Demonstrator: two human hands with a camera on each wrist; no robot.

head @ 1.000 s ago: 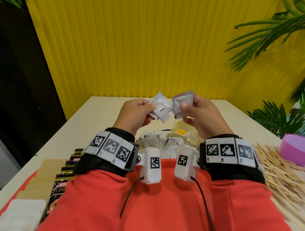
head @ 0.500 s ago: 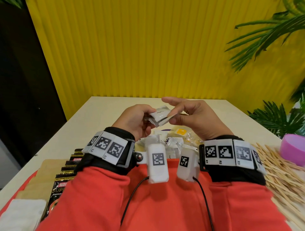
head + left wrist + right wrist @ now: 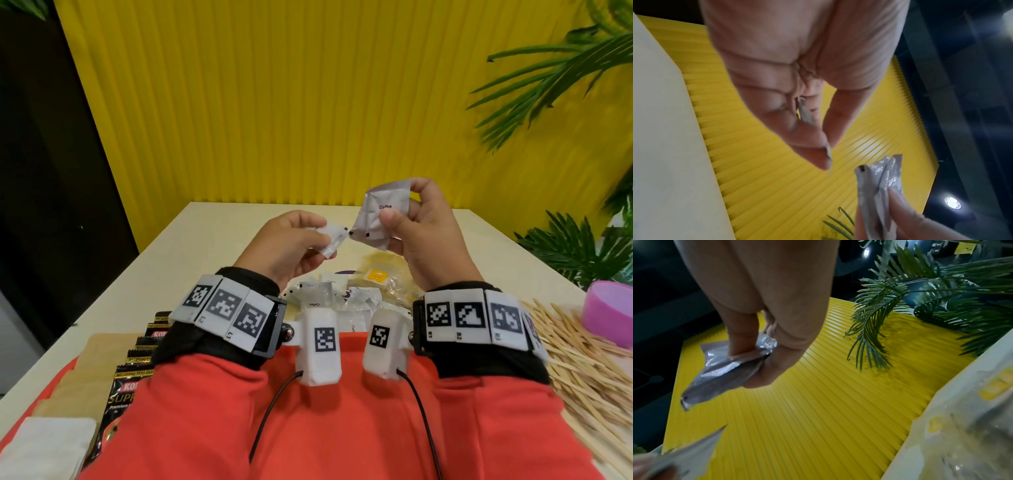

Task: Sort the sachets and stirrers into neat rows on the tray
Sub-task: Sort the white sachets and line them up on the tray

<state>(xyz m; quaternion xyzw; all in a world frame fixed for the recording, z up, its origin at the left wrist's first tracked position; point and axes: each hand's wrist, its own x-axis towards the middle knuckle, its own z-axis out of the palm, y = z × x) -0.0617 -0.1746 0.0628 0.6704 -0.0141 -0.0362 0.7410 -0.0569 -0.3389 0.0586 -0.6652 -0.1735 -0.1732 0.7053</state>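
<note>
A: Holding both hands raised above the cream rectangular table (image 3: 219, 240), the person grips one sachet in each. State the left side.

B: The left hand (image 3: 287, 246) pinches a small white crumpled paper sachet (image 3: 331, 236) between thumb and curled fingers. In the left wrist view the sachet shows only as a thin edge (image 3: 805, 113) between the fingers.

A: State the right side.

B: The right hand (image 3: 428, 236) grasps a silver-grey square foil sachet printed "Coffee" (image 3: 380, 212), thumb on its front face, fingers behind. It sits higher than the white sachet; the near corners of the two lie just beside each other. Whether they touch cannot be told.

A: Location of remaining stock?

B: A loose pile of white and silver sachets (image 3: 329, 294) lies on the table below the hands, next to a clear plastic packet with a yellow label (image 3: 380, 277). Pale wooden flat stirrers (image 3: 582, 359) lie heaped at the right, just beside a pink round plastic bowl (image 3: 609, 308). Black glossy coffee sachets with gold print (image 3: 137, 370) lie overlapped in a row at the left on the red flat tray (image 3: 51, 390), together with a brown paper packet (image 3: 92, 373) and a white folded napkin (image 3: 44, 448).
</note>
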